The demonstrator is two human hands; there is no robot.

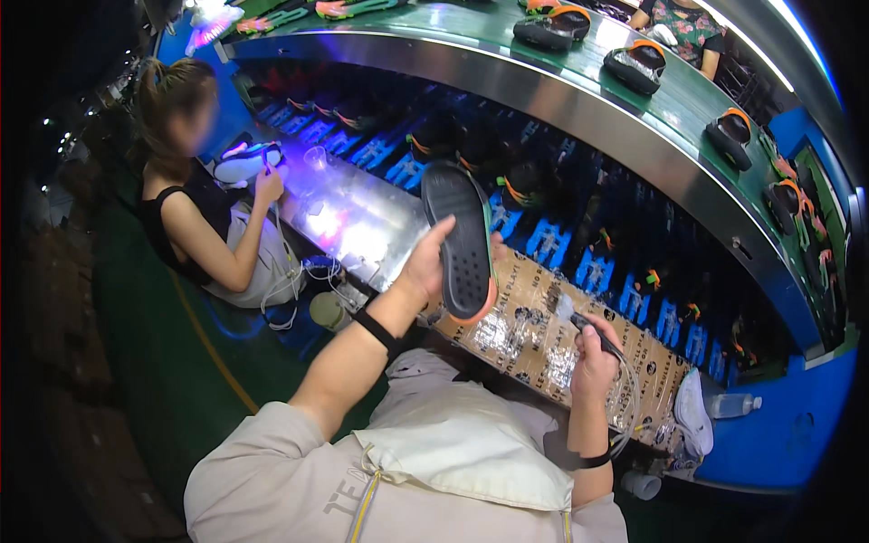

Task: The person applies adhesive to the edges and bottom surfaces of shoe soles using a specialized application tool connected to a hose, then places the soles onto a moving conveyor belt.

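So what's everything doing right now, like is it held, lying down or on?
Left hand: gripping black sole.
Black sole: held up, tilted.
Right hand: gripping corded tool.
Corded tool: held, tip pointing forward-left.
Clear bottle: lying on its side.
Cardboard: flat, shiny.
Dark shoe: resting on green belt.
Tube light: lit.
Co-worker's hand: holding white shoe.

The workbench extends below the grip of the left hand (433, 262). Its metal section (367, 213) lies to the left of this grip and carries a clear cup (315, 158). Its other section, below and to the right, is faced with film-covered printed cardboard (507, 339), which continues past the right hand (593, 362). Beyond both grips, a curved conveyor with a green belt (681, 98) carries spaced black footwear pieces with orange trim (636, 68).
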